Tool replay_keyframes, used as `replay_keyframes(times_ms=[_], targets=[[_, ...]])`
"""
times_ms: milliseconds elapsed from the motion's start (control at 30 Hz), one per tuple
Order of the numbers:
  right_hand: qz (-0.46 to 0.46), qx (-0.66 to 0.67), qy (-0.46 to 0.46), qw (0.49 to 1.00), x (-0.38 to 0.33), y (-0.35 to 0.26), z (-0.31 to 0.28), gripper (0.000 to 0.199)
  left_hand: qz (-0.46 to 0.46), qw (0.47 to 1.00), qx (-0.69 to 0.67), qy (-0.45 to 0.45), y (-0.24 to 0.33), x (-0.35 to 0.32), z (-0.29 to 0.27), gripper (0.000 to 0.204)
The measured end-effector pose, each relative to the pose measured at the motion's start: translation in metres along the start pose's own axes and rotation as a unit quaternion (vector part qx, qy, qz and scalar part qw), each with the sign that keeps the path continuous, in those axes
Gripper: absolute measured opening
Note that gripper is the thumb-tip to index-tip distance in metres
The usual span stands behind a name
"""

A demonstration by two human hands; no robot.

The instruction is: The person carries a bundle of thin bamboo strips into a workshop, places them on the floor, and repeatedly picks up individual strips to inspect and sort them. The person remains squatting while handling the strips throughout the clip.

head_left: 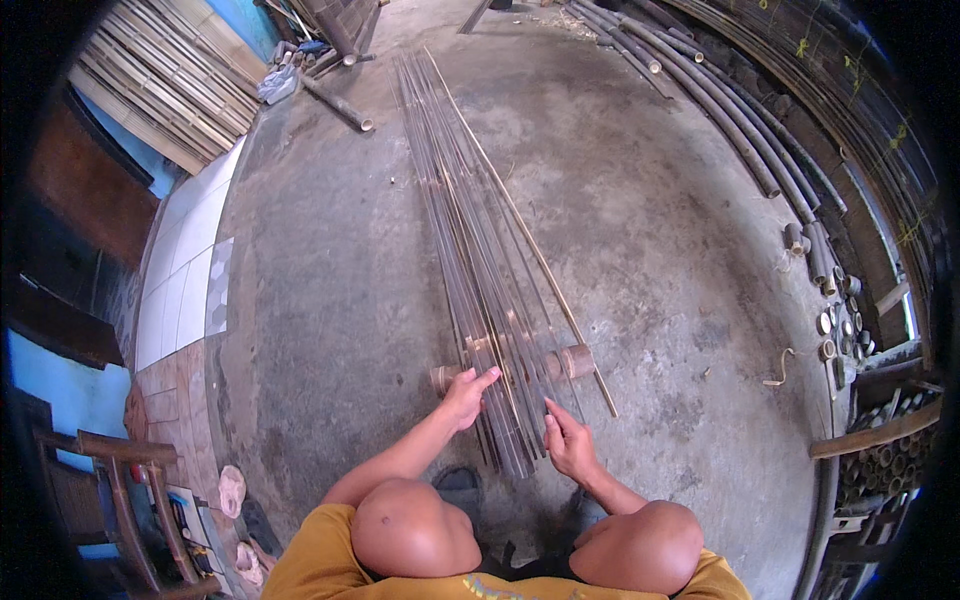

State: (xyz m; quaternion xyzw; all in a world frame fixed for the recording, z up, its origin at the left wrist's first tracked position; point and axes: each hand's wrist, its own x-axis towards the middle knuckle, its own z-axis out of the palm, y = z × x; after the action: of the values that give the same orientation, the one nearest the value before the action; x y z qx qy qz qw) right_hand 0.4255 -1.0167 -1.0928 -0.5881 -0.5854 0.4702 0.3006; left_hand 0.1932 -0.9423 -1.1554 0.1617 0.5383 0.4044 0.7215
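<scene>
A long bundle of dark bamboo strips [445,200] stretches away from me over the floor, its near ends fanned between my feet. It rests across a short bamboo piece [572,362] lying crosswise. My left hand [465,398] is closed at the bundle's left edge, thumb laid over several strips. On the other side, my right hand [570,442] has its fingers pressed together at the near end of a thin dark bamboo strip [535,372]; the fingertips partly hide the contact. A pale bamboo strip [510,205] lies along the right, apart from the bundle at its near end.
Bamboo poles [720,125] lie along the right side, with short cut bamboo pieces [828,320] nearer. A single bamboo pole [338,103] lies at the far left. Pale slats [160,80] lean on the left wall. Sandals [232,490] sit at the lower left.
</scene>
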Motion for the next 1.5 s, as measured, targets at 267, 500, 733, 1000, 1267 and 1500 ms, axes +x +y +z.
replay_keyframes(times_ms=[267,500,733,1000,1267,1500], targets=[[0.021,0.03,-0.032,0.999,0.013,0.018,0.009,0.036,0.013,1.0,-0.004,-0.017,-0.003,0.001,0.004,0.026],[0.095,0.181,-0.187,0.961,0.011,0.018,-0.011,0.03,0.015,1.0,-0.003,-0.023,0.008,-0.01,0.017,0.021],[0.06,0.224,-0.186,0.955,0.009,0.021,-0.015,0.018,0.026,1.0,0.012,-0.013,0.006,-0.007,0.014,0.021],[0.152,0.247,-0.273,0.917,0.006,0.014,-0.002,0.015,-0.005,1.0,-0.001,0.0,0.01,-0.004,0.013,0.047],[0.119,0.185,-0.248,0.944,0.006,0.015,-0.002,0.021,-0.011,0.998,0.066,-0.01,0.011,-0.008,0.014,0.049],[0.073,0.141,-0.234,0.959,0.006,0.021,-0.001,0.03,0.006,0.998,0.056,-0.012,0.015,-0.014,0.024,0.043]])
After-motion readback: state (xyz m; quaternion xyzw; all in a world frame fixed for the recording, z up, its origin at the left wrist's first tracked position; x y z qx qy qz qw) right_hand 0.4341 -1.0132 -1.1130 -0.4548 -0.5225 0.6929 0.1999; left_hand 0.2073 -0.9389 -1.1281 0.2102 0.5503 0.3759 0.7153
